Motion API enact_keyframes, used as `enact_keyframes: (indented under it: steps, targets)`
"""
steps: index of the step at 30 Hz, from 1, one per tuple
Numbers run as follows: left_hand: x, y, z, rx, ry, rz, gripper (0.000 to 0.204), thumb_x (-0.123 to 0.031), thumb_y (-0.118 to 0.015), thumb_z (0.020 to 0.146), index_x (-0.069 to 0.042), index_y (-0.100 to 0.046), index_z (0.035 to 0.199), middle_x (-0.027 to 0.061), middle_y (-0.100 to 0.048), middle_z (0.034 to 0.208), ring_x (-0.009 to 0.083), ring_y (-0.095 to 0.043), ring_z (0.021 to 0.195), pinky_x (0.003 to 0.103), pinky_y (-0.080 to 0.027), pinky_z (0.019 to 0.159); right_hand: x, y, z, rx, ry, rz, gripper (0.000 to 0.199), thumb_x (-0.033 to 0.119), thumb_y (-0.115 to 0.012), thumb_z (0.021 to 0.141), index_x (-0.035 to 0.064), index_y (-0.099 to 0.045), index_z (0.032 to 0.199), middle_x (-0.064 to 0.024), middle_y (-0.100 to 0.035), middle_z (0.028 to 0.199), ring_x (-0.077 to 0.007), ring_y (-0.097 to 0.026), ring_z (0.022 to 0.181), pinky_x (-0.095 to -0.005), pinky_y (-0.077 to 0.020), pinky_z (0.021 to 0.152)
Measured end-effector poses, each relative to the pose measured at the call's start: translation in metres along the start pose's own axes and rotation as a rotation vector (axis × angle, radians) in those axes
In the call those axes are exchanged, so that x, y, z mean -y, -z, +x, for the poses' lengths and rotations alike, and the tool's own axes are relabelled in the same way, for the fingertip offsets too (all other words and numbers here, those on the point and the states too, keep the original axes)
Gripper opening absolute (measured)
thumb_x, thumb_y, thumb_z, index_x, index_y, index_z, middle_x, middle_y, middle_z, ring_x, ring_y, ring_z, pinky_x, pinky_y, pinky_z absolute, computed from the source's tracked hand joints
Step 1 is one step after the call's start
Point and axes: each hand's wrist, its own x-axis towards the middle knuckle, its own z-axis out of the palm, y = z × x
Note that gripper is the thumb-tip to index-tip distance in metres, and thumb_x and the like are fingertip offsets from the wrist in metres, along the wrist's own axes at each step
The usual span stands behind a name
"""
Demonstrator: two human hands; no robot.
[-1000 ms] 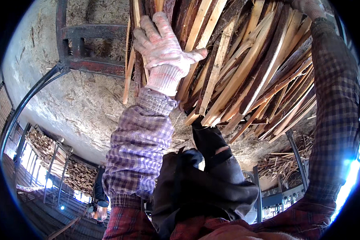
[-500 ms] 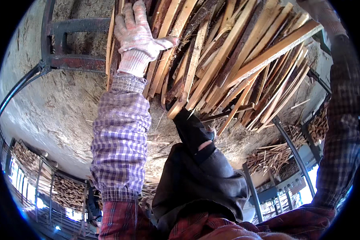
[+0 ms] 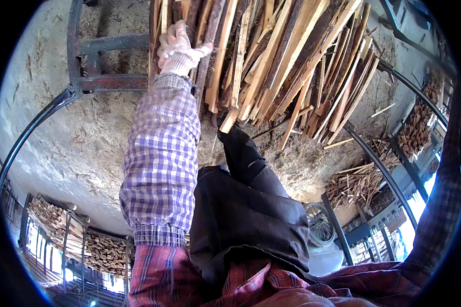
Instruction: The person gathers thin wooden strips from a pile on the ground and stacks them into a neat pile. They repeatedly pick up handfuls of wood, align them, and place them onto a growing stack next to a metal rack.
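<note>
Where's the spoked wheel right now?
In the head view, the spoked wheel sits right of centre in the lower half, between the dark clothing over the person's legs and a slanting dark metal post.

And daylight washes the floor (image 3: 102, 138) at nine o'clock! Harsh glare bursts through the openings at four (image 3: 407, 230) and eight (image 3: 69, 275). Split sticks (image 3: 271, 61) at one look fairly crisp; the right sleeve (image 3: 438, 215) past three sinks into shadow. Black fisheye rim all round, blue-fringed, bending edges!
</note>
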Motion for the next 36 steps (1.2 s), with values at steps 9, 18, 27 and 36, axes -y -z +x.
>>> enact_keyframes:
  steps: [9, 18, 27, 36]
  targets:
    - [0.139, -0.016, -0.098, -0.178, -0.344, -0.201, 0.090, -0.019, -0.070, 0.074, -0.010, -0.011, 0.141, 0.0163, -0.025, 0.142, 0.0244, -0.046, 0.116, 0.032, -0.040, 0.096, 0.149, -0.084, -0.153, 0.002, -0.701, 1.365, 0.034, 0.033, -0.065, 0.078, 0.0052, -0.059, 0.096, -0.0059, -0.059, 0.078, -0.0129, -0.057, 0.064, -0.0236, -0.0472, 0.053]
    - [0.201, 0.001, -0.202, 0.170, 0.004, 0.131, 0.097, -0.044, -0.068, 0.071, -0.013, -0.009, 0.141, 0.0146, -0.031, 0.140, 0.0286, -0.034, 0.126, 0.034, -0.033, 0.100, 0.297, -0.172, -0.264, 0.935, -0.256, 1.195, 0.069, 0.046, -0.055, 0.082, 0.0109, -0.029, 0.136, -0.0158, -0.045, 0.130, -0.0267, -0.045, 0.118, -0.0371, -0.0296, 0.104]
    - [0.274, -0.008, -0.250, 0.203, -0.125, 0.032, 0.088, -0.042, -0.066, 0.073, -0.012, -0.016, 0.140, 0.0136, -0.048, 0.127, 0.0170, -0.063, 0.063, 0.028, -0.050, 0.060, 0.232, -0.260, -0.618, 1.162, -0.796, 1.070, 0.057, 0.047, -0.059, 0.075, 0.0187, -0.049, 0.124, -0.0101, -0.055, 0.120, -0.0279, -0.050, 0.113, -0.0372, -0.0384, 0.093]
    - [0.190, -0.069, -0.276, 0.402, -0.232, 0.383, 0.056, -0.041, -0.061, 0.078, -0.006, -0.049, 0.120, 0.0102, -0.058, 0.115, 0.0204, -0.055, 0.106, 0.030, -0.041, 0.091, 0.246, -0.314, -0.751, 0.969, -1.120, 1.321, 0.041, 0.043, -0.061, 0.075, 0.0134, -0.060, 0.104, -0.0083, -0.065, 0.098, -0.0228, -0.060, 0.093, -0.0324, -0.0441, 0.081]
